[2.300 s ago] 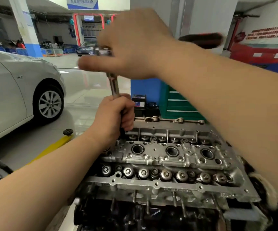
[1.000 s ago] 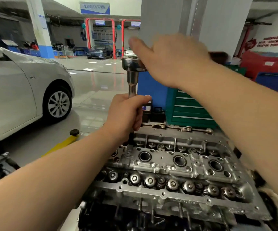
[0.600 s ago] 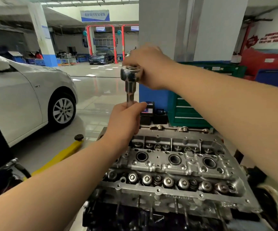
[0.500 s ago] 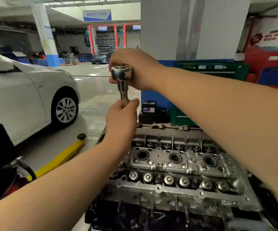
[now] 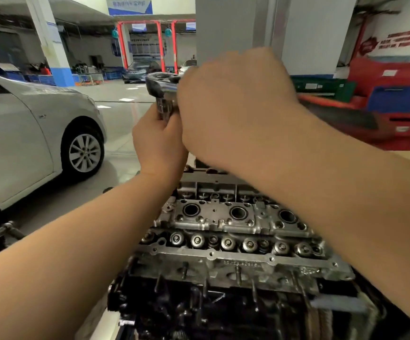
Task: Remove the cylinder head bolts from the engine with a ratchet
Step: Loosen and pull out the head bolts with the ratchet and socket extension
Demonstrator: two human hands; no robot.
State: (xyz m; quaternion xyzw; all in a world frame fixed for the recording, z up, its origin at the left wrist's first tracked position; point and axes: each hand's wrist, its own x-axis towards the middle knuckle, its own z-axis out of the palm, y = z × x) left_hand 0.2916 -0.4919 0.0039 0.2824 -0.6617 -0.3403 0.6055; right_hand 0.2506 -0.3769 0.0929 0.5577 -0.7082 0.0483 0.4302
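The bare aluminium cylinder head (image 5: 235, 260) sits on the dark engine block, with three round plug wells and a row of valve springs in view. A chrome ratchet (image 5: 161, 88) stands high above the head's far left corner on a vertical extension bar. My left hand (image 5: 158, 146) is wrapped around that bar just under the ratchet head. My right hand (image 5: 233, 109) is closed on the ratchet's handle, close to the ratchet head, and hides most of it. The bar's lower end and the bolt under it are hidden behind my left hand and arm.
A white car (image 5: 32, 133) is parked at the left on the shiny floor. A grey pillar (image 5: 272, 30) rises behind the engine. Red and blue cabinets (image 5: 393, 104) and a green tool chest (image 5: 321, 85) stand at the right. More cars sit far back.
My right hand has swung the ratchet handle round toward me and to the right. My left hand stays on the extension bar, higher up near the ratchet head.
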